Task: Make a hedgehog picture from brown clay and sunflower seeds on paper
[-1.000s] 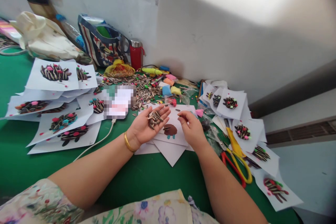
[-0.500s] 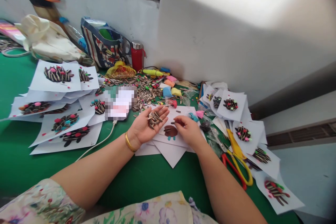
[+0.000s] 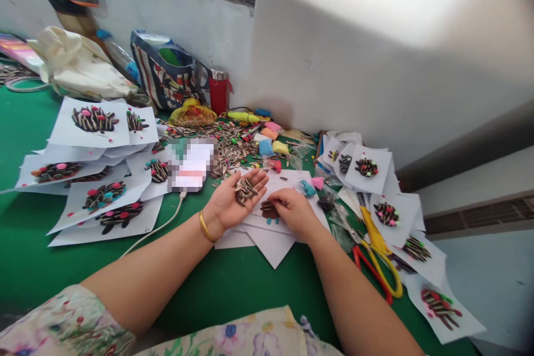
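Note:
My left hand (image 3: 233, 200) lies palm up over the green table (image 3: 50, 267) with a small heap of striped sunflower seeds (image 3: 245, 189) resting in it; the fingers are stretched out. My right hand (image 3: 294, 210) is curled, fingertips pinched on a seed and pressed onto a brown clay hedgehog shape (image 3: 269, 210) on a white sheet (image 3: 271, 233). The seed itself is hidden under the fingers. A gold bangle (image 3: 203, 227) circles my left wrist.
Finished seed-hedgehog sheets lie stacked at left (image 3: 104, 194) and right (image 3: 386, 211). A loose seed pile (image 3: 227, 142), coloured clay lumps (image 3: 267, 142), a red flask (image 3: 219, 92), a striped bag (image 3: 164, 69), scissors (image 3: 375, 267), a white cable (image 3: 154, 228) and a blurred phone (image 3: 192, 164) crowd the table.
My right hand has come down and left from above the sheet onto the brown clay shape. The left hand has kept its place with the seeds.

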`<act>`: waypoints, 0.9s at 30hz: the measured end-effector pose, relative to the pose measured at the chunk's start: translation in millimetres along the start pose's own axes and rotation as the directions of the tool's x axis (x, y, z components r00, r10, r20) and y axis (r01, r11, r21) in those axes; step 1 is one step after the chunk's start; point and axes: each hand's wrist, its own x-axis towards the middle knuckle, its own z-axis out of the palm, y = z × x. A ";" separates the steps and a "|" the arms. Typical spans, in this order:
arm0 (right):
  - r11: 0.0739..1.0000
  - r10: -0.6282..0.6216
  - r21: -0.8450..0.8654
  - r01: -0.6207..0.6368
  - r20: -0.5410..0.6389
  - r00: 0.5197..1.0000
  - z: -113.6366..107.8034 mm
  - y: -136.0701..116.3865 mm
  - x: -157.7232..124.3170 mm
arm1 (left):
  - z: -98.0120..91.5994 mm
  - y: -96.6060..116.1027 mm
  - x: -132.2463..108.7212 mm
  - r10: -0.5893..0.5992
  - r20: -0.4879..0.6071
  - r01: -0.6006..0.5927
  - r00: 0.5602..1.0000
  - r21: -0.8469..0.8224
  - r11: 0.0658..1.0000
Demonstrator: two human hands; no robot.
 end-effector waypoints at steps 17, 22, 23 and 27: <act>0.985 -0.140 -0.093 0.143 0.037 0.989 -1.4 -1.0 3.4 | 1.9 -0.7 -1.9 -0.002 -0.007 0.002 1.000 -0.004 1.000; 0.982 -0.141 -0.122 0.146 0.049 0.989 -0.9 -1.1 4.1 | 2.4 -1.3 -1.7 0.001 -0.012 -0.001 1.000 -0.002 1.000; 0.981 -0.141 -0.129 0.147 0.049 0.989 -0.8 -1.2 4.3 | 2.1 -1.4 -1.5 -0.001 -0.010 0.001 1.000 -0.003 1.000; 0.975 -0.145 -0.163 0.154 0.065 0.987 -0.6 -0.9 5.0 | 1.3 -1.8 -1.1 -0.002 -0.004 0.002 1.000 -0.006 1.000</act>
